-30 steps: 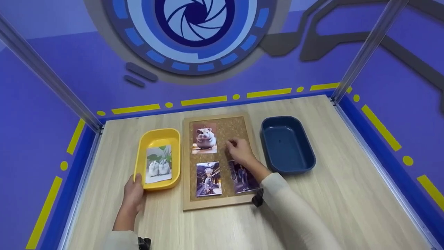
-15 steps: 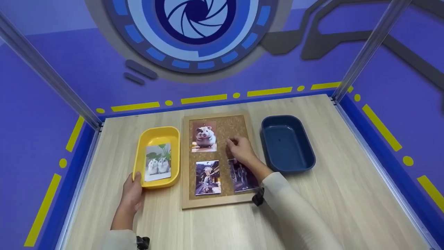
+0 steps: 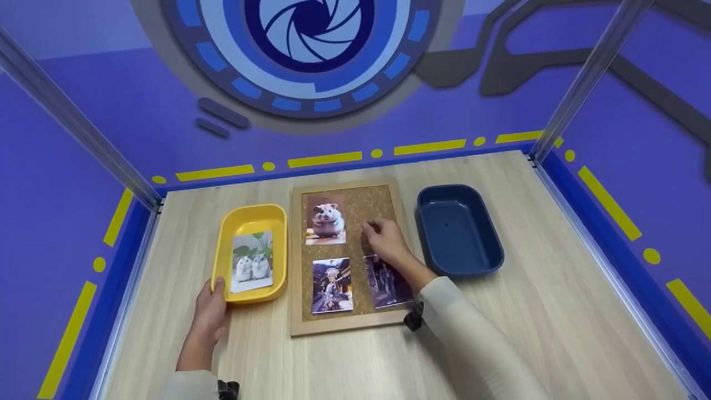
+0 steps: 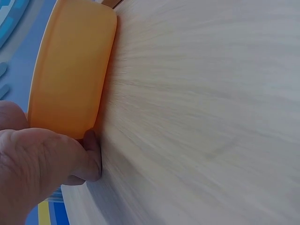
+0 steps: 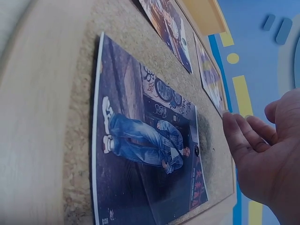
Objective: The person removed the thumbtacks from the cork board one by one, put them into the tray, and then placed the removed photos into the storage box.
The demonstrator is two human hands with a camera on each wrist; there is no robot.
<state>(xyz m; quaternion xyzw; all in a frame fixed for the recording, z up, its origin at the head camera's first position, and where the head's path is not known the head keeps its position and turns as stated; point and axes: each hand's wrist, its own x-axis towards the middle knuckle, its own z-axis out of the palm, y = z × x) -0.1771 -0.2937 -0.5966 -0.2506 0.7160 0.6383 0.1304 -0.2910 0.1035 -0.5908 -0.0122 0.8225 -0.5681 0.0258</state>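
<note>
Left hand (image 3: 209,311): fingers are gripping the yellow tray (image 3: 255,225) at its near-left corner.
Right hand (image 3: 386,241): curled fingers are hovering over the corkboard (image 3: 367,204); whether they are pinching anything, I cannot tell.
Hamster-pair photo (image 3: 252,264): lying in the yellow tray.
Navy tray (image 3: 464,239): sitting right of the corkboard.

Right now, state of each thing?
Yellow tray: upright, face-up hamster-pair photo inside
Corkboard: bears three photos
Navy tray: upright, beside corkboard
Single-hamster photo: face up, uncovered
Lower-left figure photo: face up, uncovered
Denim-outfit photo: face up, apparently pinned
Left hand: grips yellow tray's near corner
Right hand: fingers bent, grip unclear
</note>
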